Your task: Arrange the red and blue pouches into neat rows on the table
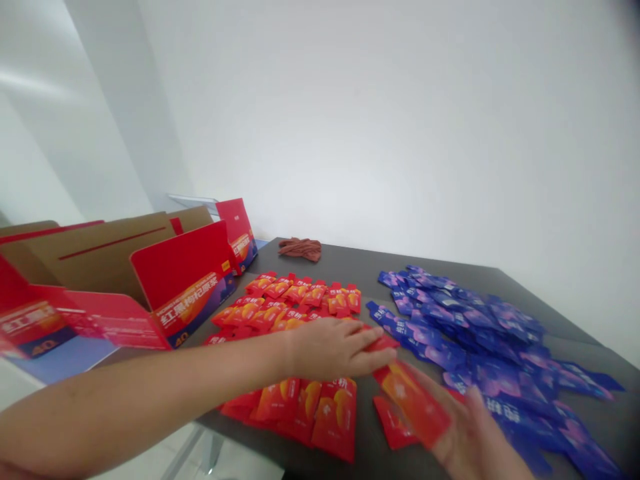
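my left hand (340,348) lies flat and open, fingers stretched out on the red sachets (300,300) spread from the table's (380,263) near edge toward its middle. my right hand (473,440) is at the near edge with one red sachet (415,403) against its fingers; blur hides whether it grips. blue sachets (480,333) crowd the right edge just beside it. red display boxes (185,287) stand along the left edge, and a bundle of reddish bands (300,248) lies at the far edge.
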A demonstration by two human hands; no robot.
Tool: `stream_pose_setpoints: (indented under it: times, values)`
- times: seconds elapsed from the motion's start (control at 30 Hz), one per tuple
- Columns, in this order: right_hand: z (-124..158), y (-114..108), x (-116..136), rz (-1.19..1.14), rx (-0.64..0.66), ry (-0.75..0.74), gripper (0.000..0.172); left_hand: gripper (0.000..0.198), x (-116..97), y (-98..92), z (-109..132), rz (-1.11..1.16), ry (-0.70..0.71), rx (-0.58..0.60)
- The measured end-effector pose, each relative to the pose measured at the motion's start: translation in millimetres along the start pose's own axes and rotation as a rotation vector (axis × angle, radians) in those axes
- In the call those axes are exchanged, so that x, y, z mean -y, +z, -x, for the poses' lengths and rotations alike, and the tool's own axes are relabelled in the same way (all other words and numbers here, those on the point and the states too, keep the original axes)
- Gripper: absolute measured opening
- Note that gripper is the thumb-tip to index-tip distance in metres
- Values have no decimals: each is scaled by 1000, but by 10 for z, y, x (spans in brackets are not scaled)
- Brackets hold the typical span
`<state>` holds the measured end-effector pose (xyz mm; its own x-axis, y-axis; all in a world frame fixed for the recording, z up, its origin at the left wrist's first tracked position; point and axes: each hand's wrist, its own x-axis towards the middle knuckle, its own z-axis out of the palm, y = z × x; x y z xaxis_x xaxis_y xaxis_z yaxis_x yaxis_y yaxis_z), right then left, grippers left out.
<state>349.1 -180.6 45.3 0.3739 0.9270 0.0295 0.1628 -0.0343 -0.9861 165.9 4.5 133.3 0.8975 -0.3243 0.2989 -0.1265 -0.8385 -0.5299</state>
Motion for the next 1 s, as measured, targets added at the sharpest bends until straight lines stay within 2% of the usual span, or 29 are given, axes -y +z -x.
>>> stream_pose_setpoints:
  times: [0.07, 0.1, 0.17, 0.23, 0.33, 0.43, 0.6, 0.67, 0.73, 0.8, 0.87, 0.9, 1.0]
  values:
    - [-36, 160, 234, -288, 167, 144, 90, 37, -137, 11, 52, -16, 112, -95]
    - [-58, 226, 315, -441, 256, 212, 89, 36, -191, 17, 79, -13, 149, -140]
    - [-99, 332, 411, -691, 389, 330, 77, 34, -257, 21, 125, 9, 191, -182]
    - [-135, 414, 440, -784, 417, 389, 63, 31, -275, 14, 153, 43, 210, -172]
    - [-204, 499, 396, -821, 335, 417, 49, 31, -248, 7, 155, 115, 170, -120]
    - [-321, 541, 300, -833, 270, 384, 42, 33, -183, 36, 125, 241, 65, -53]
    - [-530, 586, 253, -796, 229, 308, 40, 36, -27, 93, 144, 595, -15, -59]
    - [-581, 603, 272, -769, 234, 303, 45, 39, 57, 119, 222, 660, -156, -76]
    - [-611, 605, 278, -730, 202, 316, 50, 36, 175, 181, 342, 657, -411, -98]
    - [-626, 579, 260, -674, 112, 333, 53, 37, 330, 284, 489, 643, -649, -86]
    - [-630, 529, 230, -610, 0, 312, 51, 38, 492, 409, 642, 669, -755, 0]
    - [-630, 499, 215, -586, -47, 297, 50, 38, 563, 469, 713, 698, -755, 81]
    - [-628, 421, 183, -573, -89, 267, 45, 46, 692, 602, 871, 790, -642, 350]
